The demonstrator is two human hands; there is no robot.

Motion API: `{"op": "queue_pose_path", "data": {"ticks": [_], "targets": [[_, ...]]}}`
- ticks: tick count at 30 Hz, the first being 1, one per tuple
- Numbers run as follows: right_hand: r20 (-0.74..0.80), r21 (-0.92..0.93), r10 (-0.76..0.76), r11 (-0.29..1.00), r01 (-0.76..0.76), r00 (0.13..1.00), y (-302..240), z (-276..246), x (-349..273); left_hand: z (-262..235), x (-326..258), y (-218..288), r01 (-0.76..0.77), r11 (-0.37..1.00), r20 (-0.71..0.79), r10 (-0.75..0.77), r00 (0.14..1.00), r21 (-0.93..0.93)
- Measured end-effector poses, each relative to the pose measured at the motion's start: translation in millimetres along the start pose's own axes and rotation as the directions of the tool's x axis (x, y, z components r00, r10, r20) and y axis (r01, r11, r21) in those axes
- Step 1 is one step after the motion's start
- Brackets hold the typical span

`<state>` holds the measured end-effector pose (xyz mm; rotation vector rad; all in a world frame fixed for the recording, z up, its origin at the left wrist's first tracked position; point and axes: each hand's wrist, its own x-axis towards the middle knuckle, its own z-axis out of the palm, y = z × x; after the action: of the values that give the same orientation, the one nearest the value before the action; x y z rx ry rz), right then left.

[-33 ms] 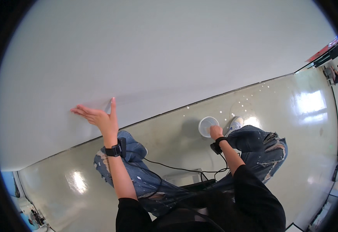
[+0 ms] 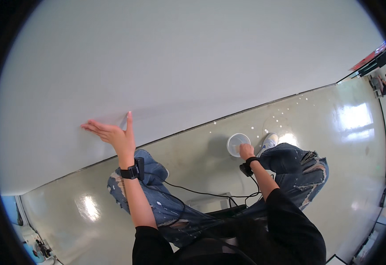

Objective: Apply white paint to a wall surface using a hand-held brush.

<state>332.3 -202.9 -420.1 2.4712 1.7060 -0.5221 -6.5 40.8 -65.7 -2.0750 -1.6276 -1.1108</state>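
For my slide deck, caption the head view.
Left hand open by a pale wall, right hand at the rim of a white tub.

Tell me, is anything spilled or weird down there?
Yes: white spots are scattered on the floor by the wall, near the tub and right shoe. They look odd because the floor around them is plain; they might be drips, but I can't tell. The jeans have torn patches too, maybe on purpose.

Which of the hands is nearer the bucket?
Right. The right hand is at the right edge of the bucket, overlapping it in view; contact is unclear. The left hand is well off to its left, by the wall.
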Motion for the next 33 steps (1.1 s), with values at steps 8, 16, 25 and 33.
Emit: {"op": "queue_pose_path", "data": {"ticks": [8, 16, 25, 33], "targets": [[0.133, 0.624, 0.213, 0.741, -0.249, 0.968, 18.4, 2.4, 8.2, -1.6, -1.8, -7.1, 0.019, 1.0, 0.015, -0.02, 1.0, 0.012], [0.135, 0.211, 0.138, 0.964, -0.165, 0.981, -10.0, -30.1, -2.8, -1.3, -2.9, -6.8, 0.035, 0.999, 0.024, -0.036, 0.999, 0.025], [0.035, -0.075, -0.144, 0.986, 0.147, 0.989, -55.9, 9.8, -16.6, -11.0, -4.8, 6.8, 0.111, 0.994, 0.002, -0.111, 0.994, 0.013], [-0.088, -0.172, -0.334, 0.933, 0.316, 0.938, -37.6, 2.6, 4.8, -22.5, -12.4, 31.7, -0.167, 0.968, -0.229, 0.122, 0.966, -0.189]]}}
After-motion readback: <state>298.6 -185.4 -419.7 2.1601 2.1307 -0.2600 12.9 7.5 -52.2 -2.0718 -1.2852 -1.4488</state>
